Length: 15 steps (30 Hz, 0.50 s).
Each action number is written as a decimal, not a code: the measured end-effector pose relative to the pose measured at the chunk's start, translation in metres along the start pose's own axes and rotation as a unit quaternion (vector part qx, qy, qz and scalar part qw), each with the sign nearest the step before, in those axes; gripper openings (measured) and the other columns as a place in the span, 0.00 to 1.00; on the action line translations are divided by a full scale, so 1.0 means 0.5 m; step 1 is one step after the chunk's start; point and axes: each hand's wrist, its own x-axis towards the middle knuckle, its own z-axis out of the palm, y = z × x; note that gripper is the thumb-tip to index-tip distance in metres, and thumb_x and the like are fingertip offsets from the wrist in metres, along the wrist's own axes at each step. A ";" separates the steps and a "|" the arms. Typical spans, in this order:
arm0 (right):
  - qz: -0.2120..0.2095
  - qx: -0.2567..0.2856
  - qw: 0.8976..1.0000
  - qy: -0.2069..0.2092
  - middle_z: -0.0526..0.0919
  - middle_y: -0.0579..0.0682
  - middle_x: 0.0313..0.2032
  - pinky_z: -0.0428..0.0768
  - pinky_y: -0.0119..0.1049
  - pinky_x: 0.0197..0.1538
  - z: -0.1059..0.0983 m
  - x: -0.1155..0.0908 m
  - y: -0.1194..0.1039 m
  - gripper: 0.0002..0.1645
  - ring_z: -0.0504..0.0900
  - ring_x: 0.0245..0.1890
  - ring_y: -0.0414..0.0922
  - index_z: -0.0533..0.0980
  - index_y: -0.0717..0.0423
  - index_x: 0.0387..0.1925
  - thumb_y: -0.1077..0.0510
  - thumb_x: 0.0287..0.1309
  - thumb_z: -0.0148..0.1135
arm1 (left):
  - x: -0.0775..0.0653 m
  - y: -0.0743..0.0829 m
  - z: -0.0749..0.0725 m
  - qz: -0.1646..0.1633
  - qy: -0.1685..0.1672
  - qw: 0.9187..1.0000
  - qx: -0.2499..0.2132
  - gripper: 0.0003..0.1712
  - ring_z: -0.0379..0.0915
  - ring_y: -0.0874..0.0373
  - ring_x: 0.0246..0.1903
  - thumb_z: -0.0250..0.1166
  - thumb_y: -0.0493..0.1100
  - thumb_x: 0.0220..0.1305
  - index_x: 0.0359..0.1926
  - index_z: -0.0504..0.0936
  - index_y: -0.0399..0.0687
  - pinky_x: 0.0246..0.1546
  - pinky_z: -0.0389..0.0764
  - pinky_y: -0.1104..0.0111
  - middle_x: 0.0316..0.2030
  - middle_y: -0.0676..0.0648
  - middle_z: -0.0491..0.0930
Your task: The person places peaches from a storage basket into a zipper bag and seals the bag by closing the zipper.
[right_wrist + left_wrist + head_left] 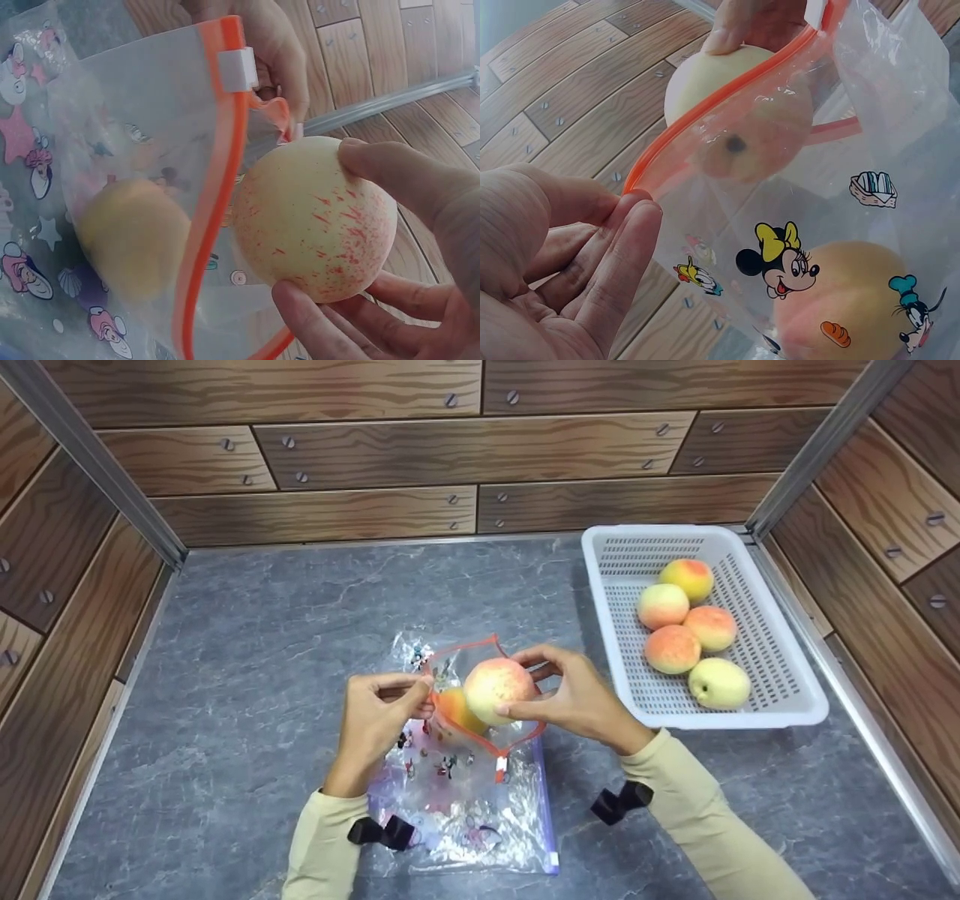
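Observation:
My left hand (384, 716) pinches the orange zip edge of a clear cartoon-printed zip bag (780, 214), keeping its mouth spread. In my right hand (574, 697) is a pale, red-speckled peach (319, 217), gripped between thumb and fingers at the bag's mouth. Through the plastic in the left wrist view, the lower end of this peach shows a dark hole. Another yellow-orange peach (139, 236) lies lower down inside the same bag. A white slider (237, 69) sits on the orange zip.
A white perforated basket (814, 709) at the right holds several peaches (673, 649). Beneath the hands, a flat clear bag with a purple zip edge (551, 817) lies on the grey marbled table (247, 660). Wood-patterned walls (472, 450) enclose the back and sides.

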 end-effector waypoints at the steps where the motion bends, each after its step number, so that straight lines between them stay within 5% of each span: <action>1: 0.001 0.007 1.000 -0.004 0.83 0.56 0.49 0.88 0.42 0.44 0.002 0.000 0.000 0.32 0.84 0.44 0.51 0.80 0.62 0.51 0.56 0.44 0.83 | 0.000 -0.001 -0.001 0.000 0.000 1.000 0.000 0.08 0.84 0.55 0.23 0.67 0.28 0.61 0.38 0.84 0.21 0.30 0.89 0.62 0.28 0.33 0.86; 15: -0.015 0.096 0.995 0.024 0.82 0.65 0.48 0.90 0.44 0.36 -0.010 0.002 -0.006 0.21 0.85 0.41 0.54 0.77 0.70 0.53 0.66 0.60 0.70 | -0.001 -0.005 -0.005 0.007 0.001 1.000 0.001 0.06 0.84 0.54 0.22 0.68 0.28 0.61 0.38 0.86 0.25 0.29 0.89 0.61 0.29 0.30 0.85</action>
